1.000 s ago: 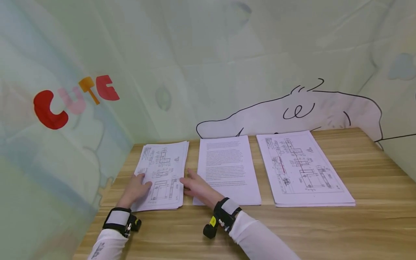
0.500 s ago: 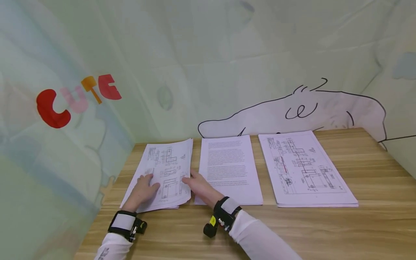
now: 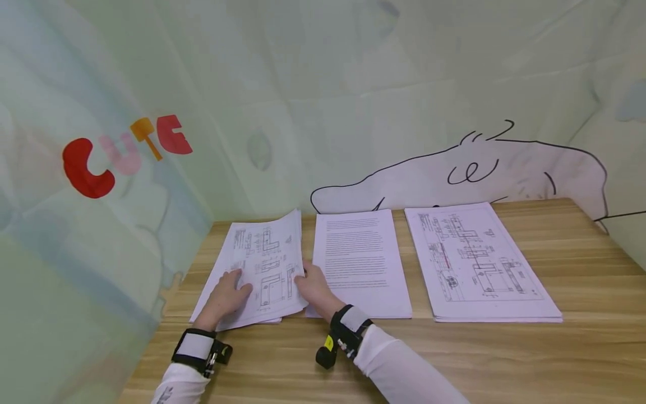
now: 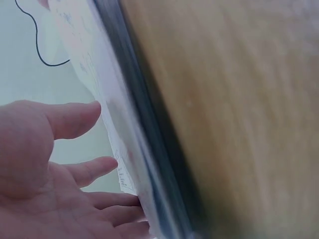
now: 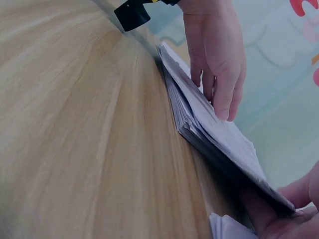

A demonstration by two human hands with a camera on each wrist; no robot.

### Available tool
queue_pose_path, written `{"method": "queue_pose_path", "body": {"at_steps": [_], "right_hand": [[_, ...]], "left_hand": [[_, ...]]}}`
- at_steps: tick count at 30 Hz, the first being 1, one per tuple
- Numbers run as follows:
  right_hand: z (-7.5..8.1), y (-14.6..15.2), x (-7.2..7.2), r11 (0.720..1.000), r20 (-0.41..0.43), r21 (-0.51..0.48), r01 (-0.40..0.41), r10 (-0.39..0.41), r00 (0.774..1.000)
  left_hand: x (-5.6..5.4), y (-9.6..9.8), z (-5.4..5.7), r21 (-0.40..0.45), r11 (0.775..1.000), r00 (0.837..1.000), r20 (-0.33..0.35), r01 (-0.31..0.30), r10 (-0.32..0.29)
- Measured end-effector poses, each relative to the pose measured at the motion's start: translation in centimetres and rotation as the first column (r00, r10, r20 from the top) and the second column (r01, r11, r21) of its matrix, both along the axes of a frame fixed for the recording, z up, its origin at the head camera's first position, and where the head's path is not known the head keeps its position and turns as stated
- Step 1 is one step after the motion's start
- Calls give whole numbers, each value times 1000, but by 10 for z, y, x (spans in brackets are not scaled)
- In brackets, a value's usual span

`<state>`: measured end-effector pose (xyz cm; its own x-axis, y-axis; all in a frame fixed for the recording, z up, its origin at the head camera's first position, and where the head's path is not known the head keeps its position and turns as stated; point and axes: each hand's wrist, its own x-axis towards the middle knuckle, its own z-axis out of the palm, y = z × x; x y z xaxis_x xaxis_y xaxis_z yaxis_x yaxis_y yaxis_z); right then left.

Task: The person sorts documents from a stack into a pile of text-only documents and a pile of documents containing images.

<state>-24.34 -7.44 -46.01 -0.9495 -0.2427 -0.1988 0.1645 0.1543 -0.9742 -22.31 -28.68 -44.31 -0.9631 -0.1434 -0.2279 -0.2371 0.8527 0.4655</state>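
Note:
At the left of the table lies a stack of paper sheets (image 3: 276, 255) printed with a technical drawing. My right hand (image 3: 317, 289) pinches its right edge, thumb on top and fingers beneath, as the right wrist view shows. Upper sheets are lifted and fanned from the lower ones there, with the far right corner bent up. My left hand (image 3: 224, 296) rests on the stack's left part, its fingers extended and loosely spread. In the right wrist view the same left hand (image 5: 219, 64) touches the top sheet, and a gap shows between upper and lower sheets (image 5: 182, 107).
A stack of text pages (image 3: 355, 252) lies just right of my right hand, partly under that wrist. Farther right is another stack with a drawing (image 3: 479, 269). The wooden table (image 3: 504, 359) meets a printed curtain (image 3: 252, 84) behind and at the left.
The upper sheets of the left stack have shifted right and lifted at their right edge, spreading from those below. Both hands have moved slightly right, the right one now gripping the edge.

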Motion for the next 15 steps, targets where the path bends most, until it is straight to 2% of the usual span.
{"method": "queue_pose_path", "body": {"at_steps": [3, 8, 12, 15], "right_hand": [[4, 1, -2, 995, -44, 96, 32, -28, 999], [8, 2, -1, 965, -158, 253, 70, -30, 987], [6, 1, 0, 956, -213, 287, 61, 2, 977], [5, 0, 0, 961, -214, 275, 36, 25, 977]], "left_hand": [[0, 0, 1, 4, 1000, 1000, -13, -1, 1], [0, 0, 3, 13, 1000, 1000, -16, -11, 12], [1, 0, 4, 26, 1000, 1000, -17, -17, 17], [1, 0, 6, 43, 998, 997, -59, -42, 45]]}}
